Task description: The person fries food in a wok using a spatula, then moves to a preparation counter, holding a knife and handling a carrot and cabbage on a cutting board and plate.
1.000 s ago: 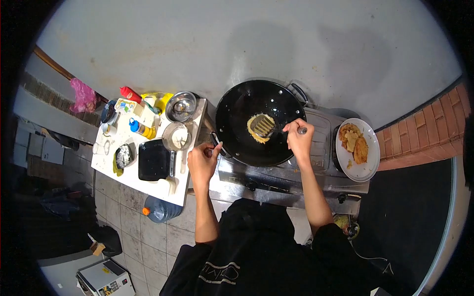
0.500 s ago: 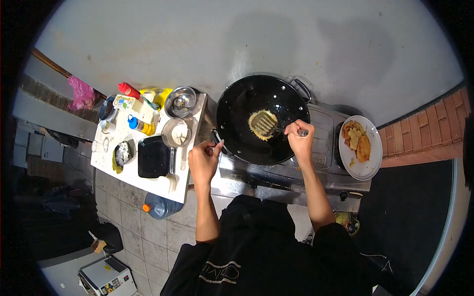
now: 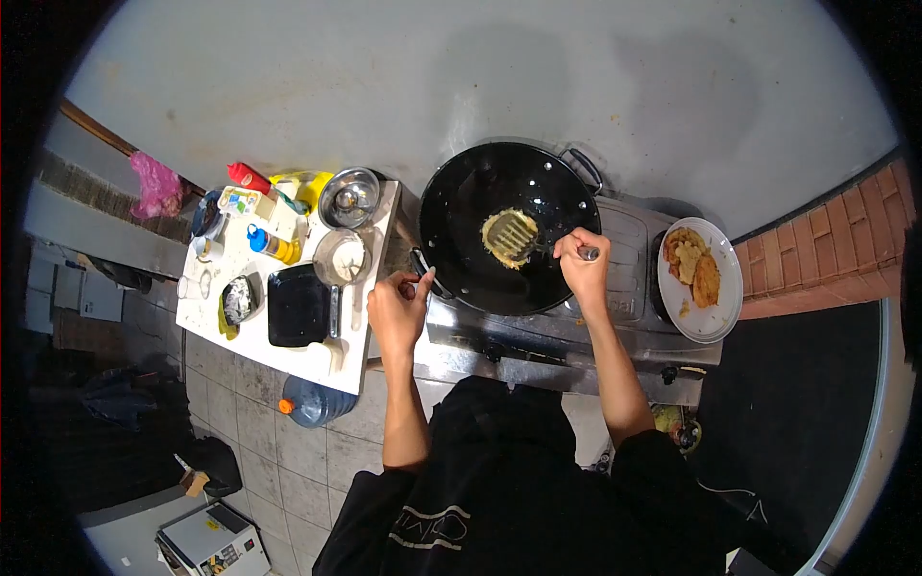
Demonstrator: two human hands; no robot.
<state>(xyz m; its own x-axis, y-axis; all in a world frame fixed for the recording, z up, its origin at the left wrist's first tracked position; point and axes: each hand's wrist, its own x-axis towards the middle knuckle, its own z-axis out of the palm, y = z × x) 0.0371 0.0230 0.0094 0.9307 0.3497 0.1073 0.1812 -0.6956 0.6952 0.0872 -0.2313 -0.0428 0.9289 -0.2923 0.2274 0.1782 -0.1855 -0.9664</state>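
Observation:
A slotted spatula (image 3: 513,235) lies with its blade over a round, pale yellow piece of food (image 3: 498,254) in the black wok (image 3: 471,197). My right hand (image 3: 582,266) is closed around the spatula's handle at the wok's right side. By the wok's left handle (image 3: 420,261), my left hand (image 3: 396,309) has its fingers curled, with thumb and index finger close together. What the left fingers hold, if anything, is hidden, and I cannot tell whether they touch the handle.
Right of the stove (image 3: 620,240) is a white plate (image 3: 727,305) with browned fried food (image 3: 706,278). On the left, a white table (image 3: 252,339) bears a black square pan (image 3: 298,305), a saucepan (image 3: 331,274), a metal bowl (image 3: 329,206) and bottles. A water jug (image 3: 312,403) lies below.
The spatula blade has shifted slightly left and up on the food. My left thumb has drawn closer to the index finger. The view has moved slightly.

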